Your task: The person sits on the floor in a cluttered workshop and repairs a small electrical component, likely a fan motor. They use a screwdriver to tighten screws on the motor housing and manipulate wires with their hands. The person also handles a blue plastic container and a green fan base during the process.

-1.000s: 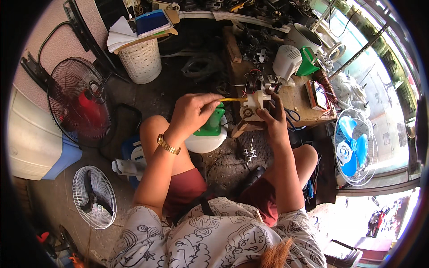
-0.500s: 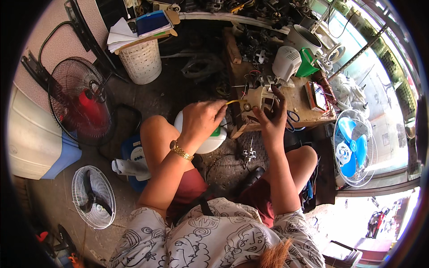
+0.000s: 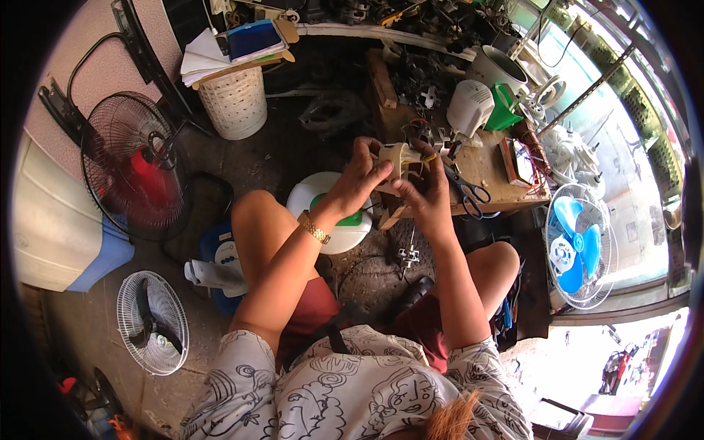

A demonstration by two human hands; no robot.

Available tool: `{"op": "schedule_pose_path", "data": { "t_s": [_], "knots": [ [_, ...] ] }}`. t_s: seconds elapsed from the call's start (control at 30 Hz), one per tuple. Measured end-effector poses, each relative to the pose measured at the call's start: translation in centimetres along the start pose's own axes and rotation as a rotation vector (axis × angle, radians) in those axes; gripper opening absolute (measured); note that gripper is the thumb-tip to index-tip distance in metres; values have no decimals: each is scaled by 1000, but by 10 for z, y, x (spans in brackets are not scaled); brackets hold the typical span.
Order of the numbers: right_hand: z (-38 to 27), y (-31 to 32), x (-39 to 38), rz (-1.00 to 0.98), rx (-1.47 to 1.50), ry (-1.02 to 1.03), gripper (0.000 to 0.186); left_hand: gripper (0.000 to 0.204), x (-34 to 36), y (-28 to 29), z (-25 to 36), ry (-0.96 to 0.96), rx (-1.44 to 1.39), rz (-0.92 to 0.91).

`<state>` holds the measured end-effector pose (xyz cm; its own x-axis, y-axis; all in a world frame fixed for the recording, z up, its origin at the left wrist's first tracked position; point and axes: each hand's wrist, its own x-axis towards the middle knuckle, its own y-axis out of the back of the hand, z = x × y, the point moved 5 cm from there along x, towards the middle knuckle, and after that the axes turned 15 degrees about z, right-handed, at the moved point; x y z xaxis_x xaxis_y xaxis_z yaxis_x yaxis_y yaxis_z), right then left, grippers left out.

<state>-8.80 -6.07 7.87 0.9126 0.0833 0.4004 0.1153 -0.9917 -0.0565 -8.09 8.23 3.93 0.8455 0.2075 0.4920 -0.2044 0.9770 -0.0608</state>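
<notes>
Between my hands, in front of the wooden bench, is a cream plastic housing with openings in it. My left hand has its thumb and fingers closed around the left side. My right hand grips the right side, thumb below and fingers above. A short yellow strip, perhaps a wire or sleeve, shows by the right fingers. Scissors with dark blue handles lie on the bench edge beside my right hand. Below, on the floor, stands a small metal motor part with a shaft.
The wooden bench carries a white motor cover, a green container and loose parts. A white round fan base sits near my left knee. Fans stand left and right; a fan grille lies lower left.
My left hand has moved up and right, from pinching the yellow strip to holding the housing. The housing has shifted left and turned. The scissors are more exposed now.
</notes>
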Motion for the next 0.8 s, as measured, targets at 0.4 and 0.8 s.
{"op": "schedule_pose_path", "data": {
  "t_s": [0.4,0.8],
  "knots": [
    [-1,30,58,223,-69,101,27,43,49,0,-15,325,-309,-126],
    [42,17,84,-196,-200,-42,69,51,48,-7,-57,165,-213,-218]
  ]
}}
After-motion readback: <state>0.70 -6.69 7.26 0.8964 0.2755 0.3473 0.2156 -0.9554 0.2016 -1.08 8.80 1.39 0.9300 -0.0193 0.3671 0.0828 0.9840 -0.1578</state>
